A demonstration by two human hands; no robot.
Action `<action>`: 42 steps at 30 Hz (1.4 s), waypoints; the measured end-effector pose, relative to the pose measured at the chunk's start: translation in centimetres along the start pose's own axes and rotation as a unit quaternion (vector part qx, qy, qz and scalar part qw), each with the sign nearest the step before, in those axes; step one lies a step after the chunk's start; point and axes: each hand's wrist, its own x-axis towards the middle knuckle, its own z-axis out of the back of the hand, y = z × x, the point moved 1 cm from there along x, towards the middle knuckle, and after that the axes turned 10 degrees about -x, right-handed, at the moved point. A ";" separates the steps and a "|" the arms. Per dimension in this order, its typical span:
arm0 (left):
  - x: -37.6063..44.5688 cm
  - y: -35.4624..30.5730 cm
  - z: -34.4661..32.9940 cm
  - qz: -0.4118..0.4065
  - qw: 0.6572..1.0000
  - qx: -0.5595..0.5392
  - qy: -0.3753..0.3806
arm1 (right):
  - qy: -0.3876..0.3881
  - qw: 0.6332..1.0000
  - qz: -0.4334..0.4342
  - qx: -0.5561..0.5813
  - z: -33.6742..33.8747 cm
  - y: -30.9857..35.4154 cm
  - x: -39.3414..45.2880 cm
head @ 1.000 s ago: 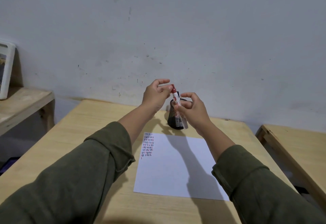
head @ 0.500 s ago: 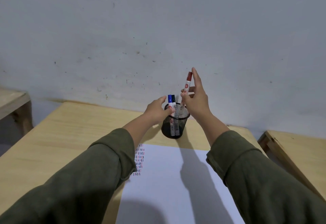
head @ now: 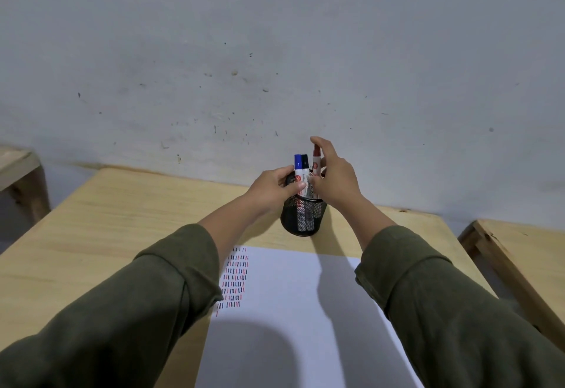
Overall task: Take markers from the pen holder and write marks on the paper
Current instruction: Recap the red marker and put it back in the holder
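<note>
A black mesh pen holder (head: 302, 219) stands on the wooden table just beyond the white paper (head: 293, 311). Blue-capped (head: 298, 162) and black-capped (head: 305, 161) markers stand in it side by side. My left hand (head: 272, 187) is at the holder's left rim, its thumb pressed across the blue marker's white barrel and its fingers behind it. My right hand (head: 334, 175) holds the red marker (head: 316, 158) upright, with its lower end inside the holder. Rows of short red, blue and black strokes (head: 234, 280) fill the paper's upper left corner.
The table (head: 122, 219) backs onto a grey scuffed wall. A second wooden table (head: 519, 253) stands to the right across a narrow gap, and another wooden bench edge (head: 18, 167) to the left. My sleeves cover the paper's near corners.
My right hand has lowered the capped red marker from above the holder down into it. My left hand has closed in on the blue marker at the rim. The camera has tilted down slightly.
</note>
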 end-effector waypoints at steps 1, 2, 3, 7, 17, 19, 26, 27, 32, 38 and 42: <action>0.0 0.0 0.0 -0.001 1.000 -0.006 0.000 | -0.003 1.000 -0.001 0.000 -0.1 -0.1 0.0; 0.0 0.0 -0.1 -0.003 1.000 -0.011 -0.001 | -0.003 1.000 -0.003 0.000 -0.2 -0.3 0.0; -0.1 0.0 -0.1 -0.005 1.000 -0.013 -0.001 | -0.002 1.000 -0.006 0.000 -0.3 -0.4 0.1; -0.2 0.0 -0.2 -0.006 1.000 -0.016 -0.005 | 0.002 1.000 -0.011 0.000 -0.6 -0.8 0.1; -0.1 0.1 -0.2 0.002 1.000 -0.008 -0.018 | 0.015 0.998 0.041 -0.049 -0.7 -0.7 0.2; -0.2 0.1 -0.2 0.004 1.000 -0.006 -0.021 | 0.017 0.997 0.032 -0.065 -0.7 -0.6 0.3; -0.4 -0.2 -0.4 0.025 0.999 0.003 -0.041 | -0.028 0.998 0.020 -0.055 -0.2 -0.6 -0.2; -0.3 -0.1 -0.4 0.029 0.999 0.004 -0.046 | -0.037 0.998 0.018 -0.048 -0.2 -0.7 -0.4; -0.4 0.1 -0.6 0.027 0.997 -0.008 -0.074 | -0.064 0.998 0.018 -0.001 -0.1 -0.5 -1.8; -1.1 -0.6 -0.7 0.014 0.988 0.093 -0.120 | -0.076 0.989 -0.008 0.125 0.7 0.4 -3.0; -1.8 -3.0 -0.2 -0.047 0.978 0.102 -0.177 | -0.139 0.971 -0.005 0.195 3.3 1.6 -2.7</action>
